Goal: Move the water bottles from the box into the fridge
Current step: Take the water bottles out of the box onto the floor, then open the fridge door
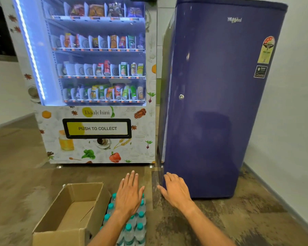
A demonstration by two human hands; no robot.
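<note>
A pack of clear water bottles point(138, 226) with teal caps stands upright on the floor, right beside an open cardboard box point(60, 229) that shows no bottles inside. My left hand point(129, 194) hovers flat over the bottles with straight fingers and holds nothing. Further right, my right hand point(175, 189) is stretched out open in front of the lower left corner of the blue fridge point(215, 103). The fridge door is closed, with a small lock on its left side.
A lit snack vending machine point(96, 82) stands left of the fridge, with a narrow gap between them. A white wall point(295, 121) runs along the right. Mottled brown floor point(238, 224) spreads in front of the fridge.
</note>
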